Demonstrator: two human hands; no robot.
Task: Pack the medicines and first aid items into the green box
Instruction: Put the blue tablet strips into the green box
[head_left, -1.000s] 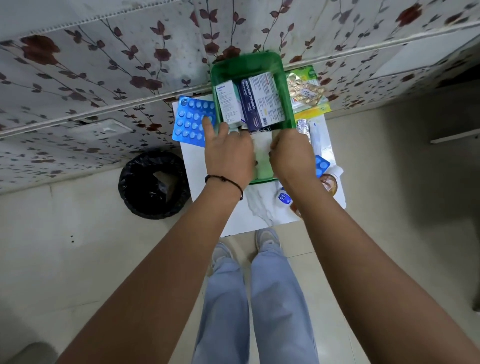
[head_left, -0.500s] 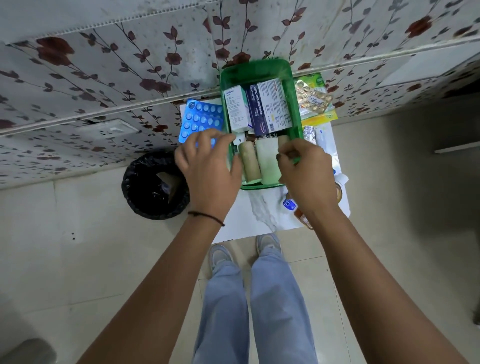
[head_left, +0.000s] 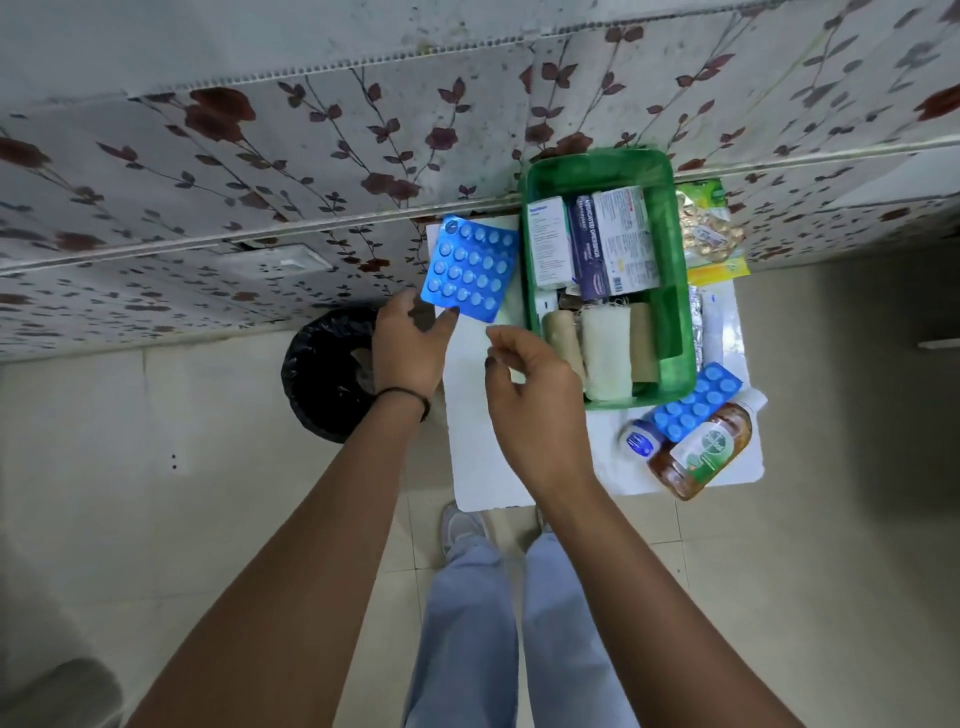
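The green box (head_left: 671, 312) stands on a small white table (head_left: 483, 467) against the wall. Inside it are upright medicine cartons (head_left: 587, 239) at the far end and bandage rolls (head_left: 605, 353) at the near end. A large blue blister pack (head_left: 470, 267) lies left of the box. My left hand (head_left: 410, 348) pinches its near edge between thumb and fingers. Just left of the box's near corner, my right hand (head_left: 530, 395) hovers over the table with loosely curled fingers and nothing in it.
Right of and near the box lie a smaller blue blister pack (head_left: 696, 402), a brown antiseptic bottle (head_left: 701, 449), a small blue jar (head_left: 640, 439), a silver strip (head_left: 698, 327) and a yellow-green packet (head_left: 714, 234). A black bin (head_left: 327, 374) stands on the floor, left of the table.
Both hands have left the bandage rolls in the box. My left hand moved left onto the large blue blister pack; my right hand drew back out of the box to its left.
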